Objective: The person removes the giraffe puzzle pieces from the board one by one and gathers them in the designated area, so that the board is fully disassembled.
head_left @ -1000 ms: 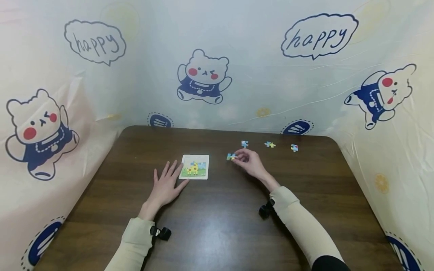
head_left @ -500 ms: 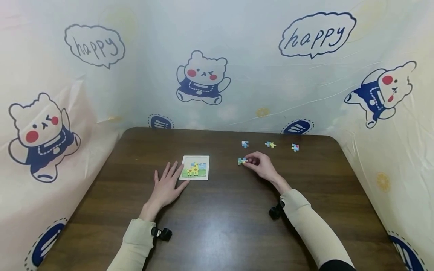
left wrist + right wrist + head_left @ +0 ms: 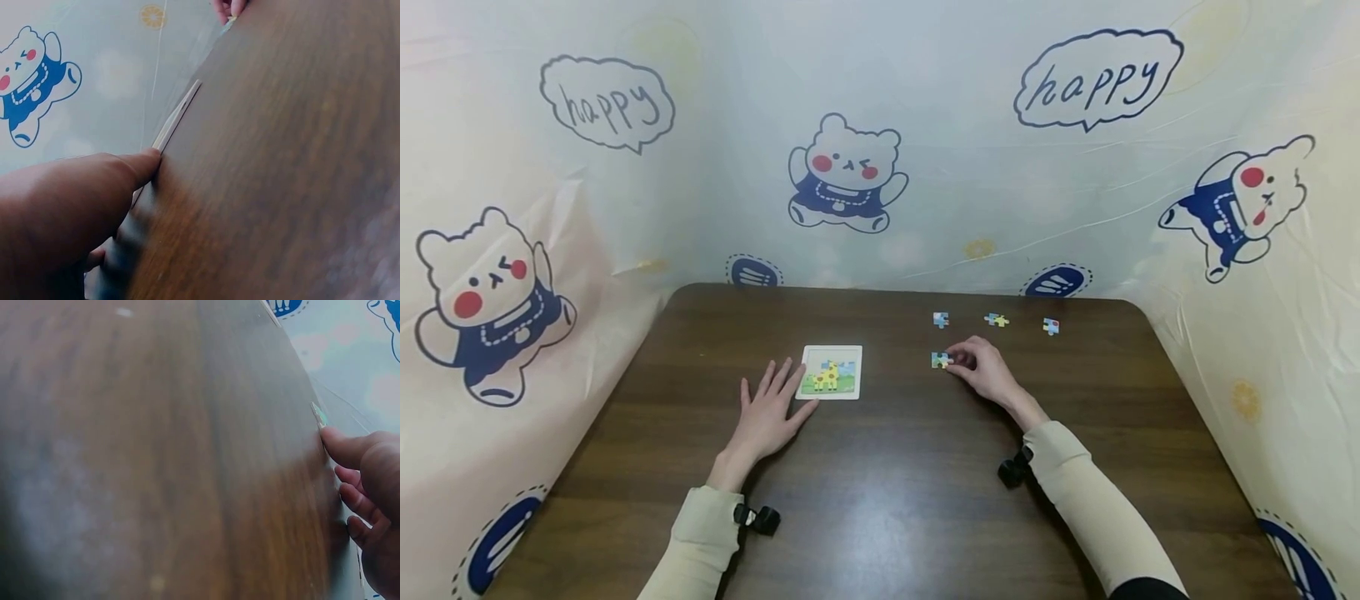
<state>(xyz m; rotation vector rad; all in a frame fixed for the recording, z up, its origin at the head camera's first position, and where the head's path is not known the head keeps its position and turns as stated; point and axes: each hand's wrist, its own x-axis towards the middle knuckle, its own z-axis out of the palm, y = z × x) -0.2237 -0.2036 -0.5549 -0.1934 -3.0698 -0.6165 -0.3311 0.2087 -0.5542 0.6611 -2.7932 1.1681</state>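
Observation:
A white-framed puzzle board (image 3: 832, 395) with a giraffe picture lies left of the table's middle. My left hand (image 3: 767, 419) is spread out on the table, its thumb and fingertips touching the board's left edge; the thumb (image 3: 147, 165) shows there in the left wrist view. To the right, my right hand (image 3: 987, 369) pinches a blue, green and yellow jigsaw piece (image 3: 939, 360) between thumb and fingers, low over the table. The right wrist view shows only that piece's edge (image 3: 318, 415) beyond the thumb; whether it touches the wood I cannot tell.
Behind the right hand lie three loose jigsaw pieces: a pale blue piece (image 3: 941, 320), a blue and yellow piece (image 3: 997, 320) and a blue piece with red (image 3: 1051, 327). The brown table (image 3: 865, 500) ends at a printed curtain (image 3: 955, 167).
My right hand has drawn back to the right and slightly nearer with the pinched jigsaw piece, slowing in the last half second. The left hand and the board have stayed put.

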